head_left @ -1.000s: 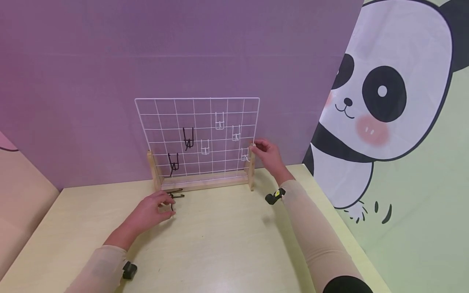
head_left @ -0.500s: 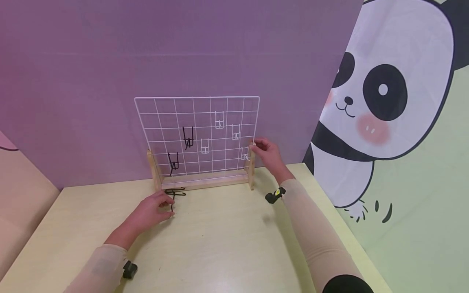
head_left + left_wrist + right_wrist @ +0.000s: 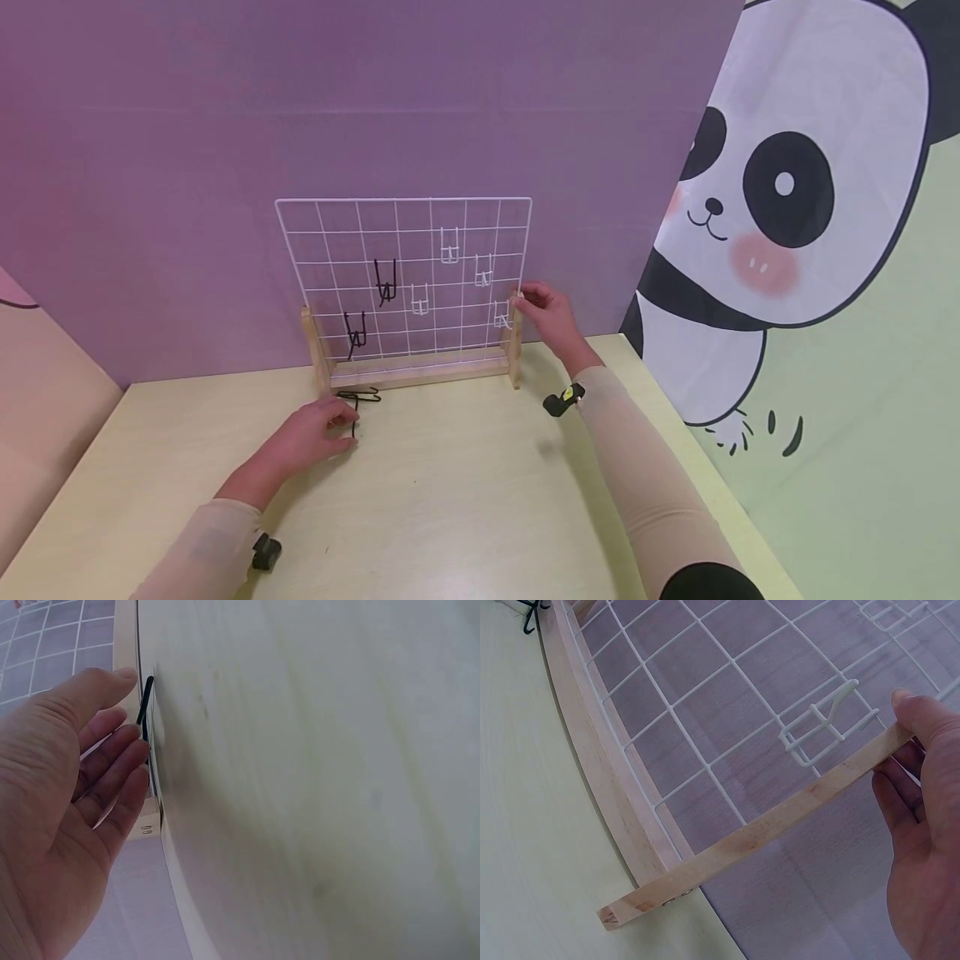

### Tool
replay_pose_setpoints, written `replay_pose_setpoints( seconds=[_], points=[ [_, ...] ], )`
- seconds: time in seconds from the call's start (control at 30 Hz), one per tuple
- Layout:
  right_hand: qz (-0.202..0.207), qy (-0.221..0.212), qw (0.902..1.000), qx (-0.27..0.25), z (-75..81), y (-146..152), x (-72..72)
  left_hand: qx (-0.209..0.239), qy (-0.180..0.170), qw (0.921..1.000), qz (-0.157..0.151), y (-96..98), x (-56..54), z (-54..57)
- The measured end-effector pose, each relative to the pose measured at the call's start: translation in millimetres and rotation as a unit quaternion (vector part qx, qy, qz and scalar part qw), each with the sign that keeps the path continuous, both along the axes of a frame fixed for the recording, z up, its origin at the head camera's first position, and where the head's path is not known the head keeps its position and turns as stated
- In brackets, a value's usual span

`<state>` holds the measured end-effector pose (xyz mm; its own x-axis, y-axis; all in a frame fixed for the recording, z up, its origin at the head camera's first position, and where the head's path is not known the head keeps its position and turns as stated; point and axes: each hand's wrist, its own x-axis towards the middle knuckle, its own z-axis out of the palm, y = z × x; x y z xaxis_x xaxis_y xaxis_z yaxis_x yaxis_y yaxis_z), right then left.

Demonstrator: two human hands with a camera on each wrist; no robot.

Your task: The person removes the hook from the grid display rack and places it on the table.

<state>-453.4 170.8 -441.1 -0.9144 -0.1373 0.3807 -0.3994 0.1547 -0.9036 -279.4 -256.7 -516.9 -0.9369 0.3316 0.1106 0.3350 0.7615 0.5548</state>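
A black wire hook (image 3: 367,399) lies on the table in front of the rack's left foot. My left hand (image 3: 311,435) is right beside it, fingers softly bent and thumb apart from them. In the left wrist view, the hook's dark prong (image 3: 145,705) shows just past the fingertips. With the thumb on top and fingers behind, my right hand (image 3: 553,321) grips the upper end of the right wooden post (image 3: 757,829). A white wire grid (image 3: 405,201) stands upright in this wooden stand. A white hook (image 3: 821,731) hangs on the grid close to that hand.
Two black hooks, an upper one (image 3: 386,290) and a lower one (image 3: 356,338), hang on the grid's left half. Several white hooks hang on the right. Behind the pale table (image 3: 450,483) rises a purple wall (image 3: 187,167); a panda picture (image 3: 825,208) is at right.
The loose black hook has shifted and turned slightly beside my left fingers. My left hand has drawn a little toward me. My right hand keeps its grip on the post.
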Motion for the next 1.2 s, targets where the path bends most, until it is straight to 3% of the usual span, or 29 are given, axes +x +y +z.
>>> replay_pose_setpoints(
  seconds=[0.57, 0.77, 0.93, 1.2],
  points=[
    [0.001, -0.005, 1.0000, -0.002, 0.9, 0, 3.7, 0.019, -0.025, 0.9993, 0.019, 0.7, 3.4, 6.3],
    [-0.003, -0.014, 0.9999, 0.001, 0.4, 0, 3.9, 0.038, 0.013, 0.9988, 0.029, 0.1, 2.9, 6.3],
    [0.001, -0.016, 0.9999, -0.002, 0.6, 0, 3.9, 0.057, 0.042, 0.9958, 0.057, 2.5, 2.6, 9.1],
    [0.006, -0.015, 0.9999, -0.005, -0.2, 0, 3.1, 0.104, 0.104, 0.9827, 0.113, 9.2, 0.6, 16.7]
  ],
)
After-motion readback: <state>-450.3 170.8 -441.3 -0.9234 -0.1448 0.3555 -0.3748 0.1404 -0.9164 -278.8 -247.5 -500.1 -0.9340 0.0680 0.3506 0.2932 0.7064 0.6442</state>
